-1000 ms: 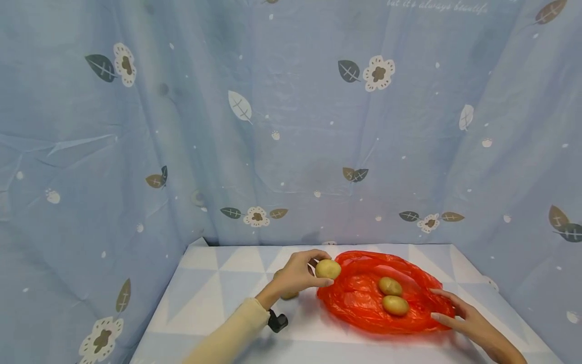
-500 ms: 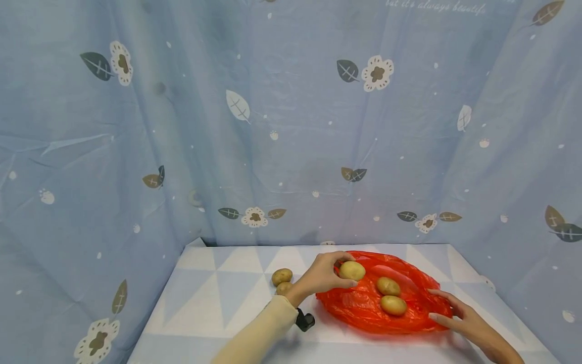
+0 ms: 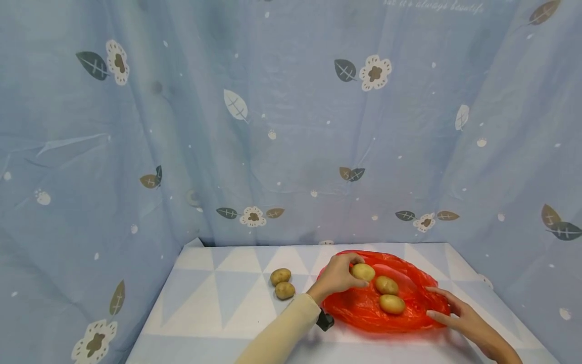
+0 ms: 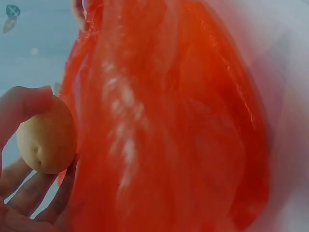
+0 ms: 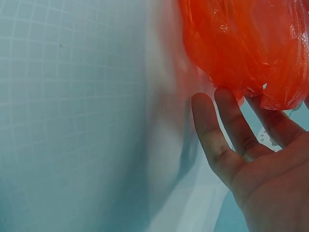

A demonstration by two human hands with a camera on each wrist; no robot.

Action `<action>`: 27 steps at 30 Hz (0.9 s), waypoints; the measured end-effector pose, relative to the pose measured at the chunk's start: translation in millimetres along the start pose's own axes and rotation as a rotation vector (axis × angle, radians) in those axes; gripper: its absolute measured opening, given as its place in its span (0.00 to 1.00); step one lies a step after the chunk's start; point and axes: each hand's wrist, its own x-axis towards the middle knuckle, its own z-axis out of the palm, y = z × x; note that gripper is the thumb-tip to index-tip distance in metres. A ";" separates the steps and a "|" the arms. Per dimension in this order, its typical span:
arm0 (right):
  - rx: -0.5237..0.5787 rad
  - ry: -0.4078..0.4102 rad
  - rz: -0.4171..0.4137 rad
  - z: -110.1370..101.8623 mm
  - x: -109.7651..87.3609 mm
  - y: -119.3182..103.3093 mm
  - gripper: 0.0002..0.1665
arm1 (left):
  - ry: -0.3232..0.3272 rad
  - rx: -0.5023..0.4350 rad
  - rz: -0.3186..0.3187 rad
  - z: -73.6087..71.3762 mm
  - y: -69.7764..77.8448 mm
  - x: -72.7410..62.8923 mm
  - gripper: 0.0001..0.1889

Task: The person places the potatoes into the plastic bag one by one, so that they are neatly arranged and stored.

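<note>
My left hand [image 3: 338, 277] grips a pale yellow potato [image 3: 363, 272] over the left side of a red plastic bag [image 3: 354, 306] spread wide on the table. In the left wrist view, the thumb lies on one side of the potato [image 4: 47, 137] and fingers lie on the other, beside the bag's wall. Two more potatoes [image 3: 392, 304] lie inside the bag. My right hand [image 3: 470, 322] is at the bag's right rim with its thumb and index finger spread apart. In the right wrist view, its fingers [image 5: 210, 133] are fairly straight and touch the red plastic's edge.
Two potatoes [image 3: 285, 290] lie on the table left of the bag. A white and blue triangle-patterned cloth [image 3: 195, 308] covers the table. A blue curtain [image 3: 291, 126] with flowers and leaves hangs behind and along the sides. A small black device [image 3: 325, 320] sits at my left wrist.
My left hand has carried the potato rightward from the bag's left edge to over its inside. The two table potatoes, partly hidden before, now show fully. My right hand stays at the rim.
</note>
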 end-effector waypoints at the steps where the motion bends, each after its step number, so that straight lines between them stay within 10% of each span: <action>1: 0.000 -0.001 -0.005 -0.3 0.0 0.7 0.49 | 0.007 0.007 -0.005 2.2 -0.3 0.8 0.23; 27: -0.001 0.041 0.035 -0.7 -10.1 9.2 0.51 | 0.055 0.100 -0.159 42.8 -20.9 24.5 0.22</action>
